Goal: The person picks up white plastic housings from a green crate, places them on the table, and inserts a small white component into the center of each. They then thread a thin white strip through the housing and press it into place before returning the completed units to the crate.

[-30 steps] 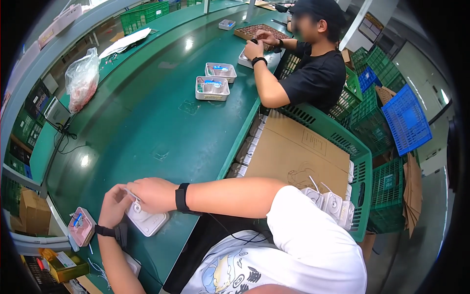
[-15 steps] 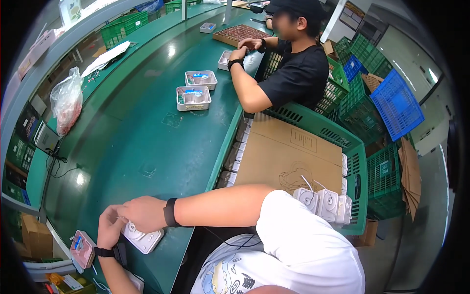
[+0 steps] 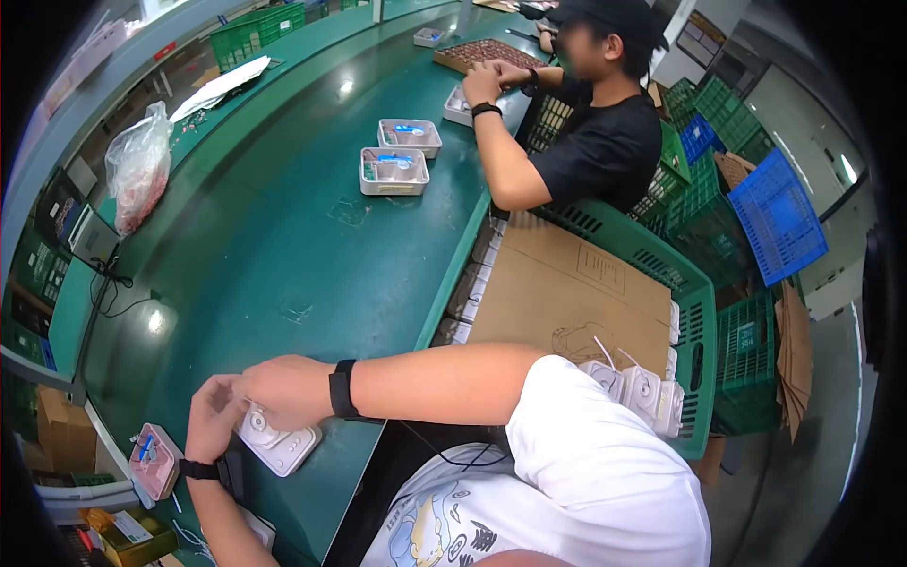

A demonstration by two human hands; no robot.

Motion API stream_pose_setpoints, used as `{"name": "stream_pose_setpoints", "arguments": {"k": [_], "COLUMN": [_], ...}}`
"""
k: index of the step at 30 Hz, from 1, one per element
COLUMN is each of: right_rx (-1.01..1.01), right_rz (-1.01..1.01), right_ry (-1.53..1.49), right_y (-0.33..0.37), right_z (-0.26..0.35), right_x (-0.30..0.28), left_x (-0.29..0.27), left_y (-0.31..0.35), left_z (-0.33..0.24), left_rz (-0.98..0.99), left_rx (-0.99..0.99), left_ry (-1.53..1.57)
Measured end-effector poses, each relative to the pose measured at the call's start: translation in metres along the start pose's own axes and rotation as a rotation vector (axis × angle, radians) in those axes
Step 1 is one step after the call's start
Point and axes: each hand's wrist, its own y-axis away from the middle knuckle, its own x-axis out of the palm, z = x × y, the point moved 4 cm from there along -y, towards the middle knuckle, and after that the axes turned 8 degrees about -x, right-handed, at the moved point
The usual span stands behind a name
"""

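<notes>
A white plastic device (image 3: 293, 452) with a round dial-like part lies on the green table by its near edge. My right hand (image 3: 288, 389) reaches in from the right over the far end of the device, fingers bent down and closed. Just left of the device is my left hand (image 3: 213, 416), its thumb and fingers pinched together against the right fingertips. Anything small between the fingers is too hidden to make out. Beside my left wrist a dark object (image 3: 232, 472) rests on the table. Another pale piece (image 3: 257, 529) is partly covered by my left forearm.
A pink tray (image 3: 159, 463) with a blue part stands at left. Farther up the table are white trays (image 3: 394, 180) holding blue parts. A green crate (image 3: 704, 378) with cardboard and white devices is at my right. A co-worker (image 3: 595, 142) in black works beyond it.
The view has shifted slightly, so the table and trays sit a little differently in it. Both my hands stay together at the device's far end, with little visible change.
</notes>
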Motion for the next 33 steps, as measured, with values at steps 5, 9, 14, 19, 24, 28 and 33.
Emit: {"name": "stream_pose_setpoints", "arguments": {"k": [5,9,14,19,24,28,33], "right_rx": [0.021,0.063,0.047,0.042,0.093,0.122,0.145], "right_rz": [-0.011,-0.038,-0.071,-0.079,-0.096,-0.082,-0.066], "right_ry": [0.003,-0.047,-0.012,-0.054,-0.167,-0.168,-0.108], "right_y": [-0.002,-0.001,0.000,-0.002,-0.004,-0.003,0.003], "right_z": [-0.005,0.000,-0.009,-0.006,-0.014,-0.006,-0.001], "right_x": [-0.003,-0.002,-0.003,-0.002,0.000,-0.007,-0.008], "left_x": [-0.001,-0.007,-0.004,0.005,-0.002,-0.003,0.000], "left_y": [-0.005,-0.005,-0.005,0.001,-0.007,-0.005,-0.008], "left_z": [-0.001,0.011,0.005,-0.007,-0.006,-0.004,0.001], "left_rz": [0.020,0.020,0.016,-0.007,0.013,0.015,0.007], "left_rx": [0.014,0.026,-0.001,0.014,0.029,0.001,0.057], "left_ry": [0.012,-0.008,0.008,0.050,-0.095,-0.057,-0.052]}}
